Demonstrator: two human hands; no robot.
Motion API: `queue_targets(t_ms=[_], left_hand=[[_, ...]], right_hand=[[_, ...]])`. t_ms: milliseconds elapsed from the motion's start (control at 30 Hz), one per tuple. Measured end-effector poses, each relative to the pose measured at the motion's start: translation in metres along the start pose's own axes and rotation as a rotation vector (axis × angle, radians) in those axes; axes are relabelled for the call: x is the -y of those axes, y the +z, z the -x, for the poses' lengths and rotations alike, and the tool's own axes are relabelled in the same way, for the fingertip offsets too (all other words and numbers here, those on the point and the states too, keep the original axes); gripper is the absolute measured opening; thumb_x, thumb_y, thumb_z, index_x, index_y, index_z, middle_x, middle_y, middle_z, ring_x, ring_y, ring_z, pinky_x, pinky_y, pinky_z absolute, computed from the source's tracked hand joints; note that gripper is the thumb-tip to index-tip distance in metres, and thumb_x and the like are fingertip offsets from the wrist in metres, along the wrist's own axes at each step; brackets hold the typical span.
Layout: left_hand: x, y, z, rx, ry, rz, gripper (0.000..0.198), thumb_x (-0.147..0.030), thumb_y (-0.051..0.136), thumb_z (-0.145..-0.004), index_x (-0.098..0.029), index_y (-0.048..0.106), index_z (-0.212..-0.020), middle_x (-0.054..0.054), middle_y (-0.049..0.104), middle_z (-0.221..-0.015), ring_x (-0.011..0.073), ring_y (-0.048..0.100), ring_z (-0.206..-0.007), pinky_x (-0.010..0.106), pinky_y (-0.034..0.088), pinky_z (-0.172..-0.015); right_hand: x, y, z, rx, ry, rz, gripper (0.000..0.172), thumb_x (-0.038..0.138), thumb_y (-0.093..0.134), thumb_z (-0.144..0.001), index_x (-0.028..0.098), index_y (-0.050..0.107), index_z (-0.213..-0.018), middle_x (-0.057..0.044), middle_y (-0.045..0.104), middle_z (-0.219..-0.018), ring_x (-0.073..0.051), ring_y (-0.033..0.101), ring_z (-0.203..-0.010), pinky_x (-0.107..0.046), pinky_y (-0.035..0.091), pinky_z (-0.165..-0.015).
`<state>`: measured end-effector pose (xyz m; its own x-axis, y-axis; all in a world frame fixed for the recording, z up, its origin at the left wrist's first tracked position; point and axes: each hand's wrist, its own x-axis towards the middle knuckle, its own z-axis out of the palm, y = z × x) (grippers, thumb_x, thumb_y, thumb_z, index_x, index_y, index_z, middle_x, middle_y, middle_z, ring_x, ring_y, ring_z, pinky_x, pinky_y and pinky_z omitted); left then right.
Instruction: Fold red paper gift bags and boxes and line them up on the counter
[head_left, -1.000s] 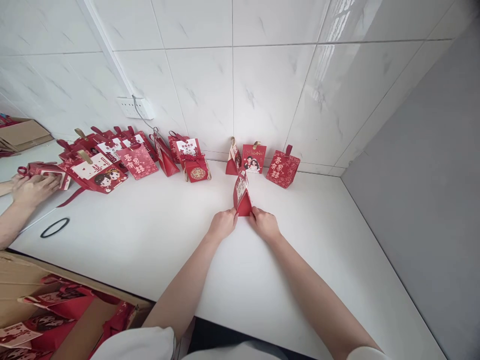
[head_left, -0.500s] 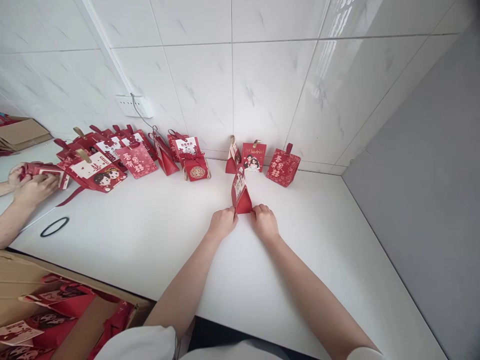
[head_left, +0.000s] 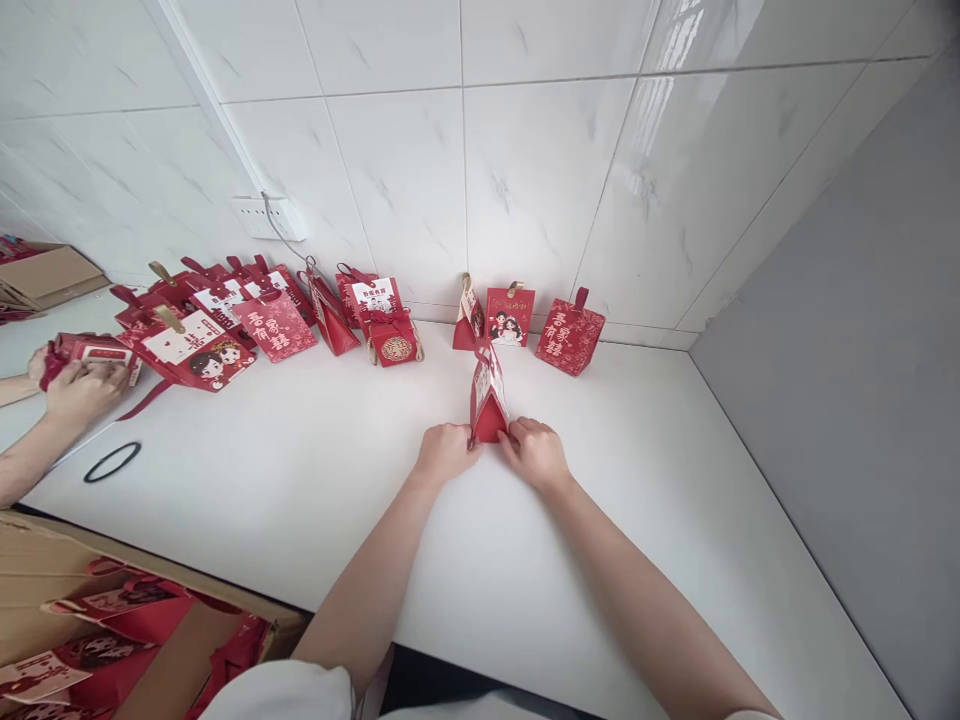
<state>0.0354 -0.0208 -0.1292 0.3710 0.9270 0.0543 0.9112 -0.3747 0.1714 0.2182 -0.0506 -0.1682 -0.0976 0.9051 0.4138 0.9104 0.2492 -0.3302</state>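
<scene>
A small red paper gift box [head_left: 488, 393] with a white label stands upright on the white table [head_left: 615, 520], narrowing to a point at its top. My left hand [head_left: 445, 452] pinches its lower left corner and my right hand [head_left: 537, 452] pinches its lower right corner. Three finished red boxes [head_left: 511, 318] stand in a row against the tiled wall just behind it.
Several more red boxes [head_left: 274, 322] line the wall at the left, below a wall socket [head_left: 268, 217]. Another person's hands [head_left: 79, 388] hold a red box at the far left. A black loop [head_left: 112, 462] lies on the table. A cardboard carton [head_left: 150, 655] of flat red boxes sits at the lower left.
My hands and the box have shifted slightly nearer to me, and the box stands a little more upright. The other person's hands have moved along their box.
</scene>
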Motion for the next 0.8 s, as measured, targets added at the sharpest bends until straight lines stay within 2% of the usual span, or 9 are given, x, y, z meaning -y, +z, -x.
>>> queue_targets(t_ms=[67,133,200,267,400,500,567,667,800], left_hand=[[0.006,-0.013,0.006,-0.01,-0.006,0.08,0.034,-0.047,0.049,-0.083,-0.02,0.062,-0.065,0.003,0.063,-0.059,0.0179,0.059,-0.06,0.028,0.04,-0.06],[0.006,-0.025,0.011,-0.123,-0.012,0.2,0.036,-0.053,0.048,-0.083,-0.022,0.065,-0.079,0.003,0.067,-0.07,0.0173,0.061,-0.065,0.027,0.043,-0.063],[-0.002,-0.031,0.015,-0.291,0.043,0.307,0.038,-0.051,0.048,-0.085,-0.023,0.06,-0.108,0.004,0.069,-0.099,0.018,0.063,-0.084,0.027,0.046,-0.074],[-0.015,-0.03,0.018,-0.378,0.128,0.344,0.043,-0.043,0.043,-0.089,-0.022,0.049,-0.126,0.007,0.062,-0.119,0.0186,0.06,-0.102,0.027,0.044,-0.085],[-0.034,-0.016,0.016,-0.245,0.075,0.17,0.036,-0.033,0.029,-0.094,-0.017,0.058,-0.109,0.01,0.069,-0.091,0.0205,0.064,-0.081,0.029,0.044,-0.07],[-0.038,-0.011,0.011,-0.17,0.008,0.063,0.038,-0.033,0.026,-0.095,-0.015,0.059,-0.096,0.011,0.066,-0.074,0.0204,0.062,-0.063,0.028,0.038,-0.058],[-0.038,-0.013,0.008,-0.178,-0.012,0.053,0.035,-0.033,0.028,-0.094,-0.015,0.058,-0.098,0.011,0.066,-0.075,0.0206,0.061,-0.062,0.028,0.036,-0.057],[-0.04,-0.018,0.006,-0.209,-0.018,0.044,0.029,-0.031,0.033,-0.092,-0.016,0.057,-0.099,0.011,0.066,-0.079,0.021,0.062,-0.067,0.028,0.035,-0.058],[-0.039,-0.017,0.005,-0.264,0.045,-0.019,0.03,-0.026,0.03,-0.093,-0.017,0.058,-0.096,0.011,0.065,-0.079,0.0195,0.062,-0.071,0.028,0.033,-0.056]], right_hand=[[0.0,-0.009,0.003,-0.056,0.012,-0.032,0.036,0.042,0.042,-0.09,0.02,0.053,-0.063,-0.004,0.055,-0.062,-0.017,0.05,-0.059,-0.031,0.036,-0.064],[0.004,-0.018,0.004,-0.166,0.034,-0.09,0.034,0.047,0.045,-0.088,0.019,0.058,-0.072,-0.007,0.06,-0.072,-0.019,0.054,-0.066,-0.033,0.039,-0.068],[0.012,-0.024,0.002,-0.269,0.015,-0.174,0.034,0.045,0.046,-0.088,0.016,0.059,-0.1,-0.013,0.063,-0.099,-0.025,0.057,-0.092,-0.037,0.042,-0.08],[0.021,-0.025,-0.002,-0.302,-0.022,-0.239,0.045,0.04,0.042,-0.091,0.015,0.045,-0.128,-0.015,0.054,-0.127,-0.027,0.048,-0.117,-0.04,0.04,-0.093],[0.033,-0.019,-0.009,-0.255,-0.049,-0.184,0.052,0.032,0.032,-0.095,0.015,0.024,-0.144,-0.013,0.041,-0.142,-0.025,0.038,-0.131,-0.04,0.036,-0.1],[0.034,-0.018,-0.011,-0.213,-0.014,-0.057,0.046,0.03,0.028,-0.097,0.013,0.034,-0.139,-0.015,0.053,-0.131,-0.025,0.052,-0.116,-0.037,0.04,-0.091],[0.036,-0.025,-0.012,-0.153,0.026,0.027,0.04,0.03,0.028,-0.097,0.014,0.049,-0.126,-0.015,0.066,-0.108,-0.023,0.063,-0.09,-0.032,0.042,-0.074],[0.044,-0.043,-0.015,-0.062,0.079,0.124,0.036,0.031,0.029,-0.095,0.016,0.061,-0.091,-0.009,0.066,-0.071,-0.018,0.058,-0.057,-0.028,0.031,-0.052],[0.055,-0.063,-0.02,-0.027,0.074,0.19,0.031,0.031,0.033,-0.093,0.017,0.056,-0.077,-0.007,0.062,-0.065,-0.015,0.055,-0.053,-0.027,0.02,-0.047]])
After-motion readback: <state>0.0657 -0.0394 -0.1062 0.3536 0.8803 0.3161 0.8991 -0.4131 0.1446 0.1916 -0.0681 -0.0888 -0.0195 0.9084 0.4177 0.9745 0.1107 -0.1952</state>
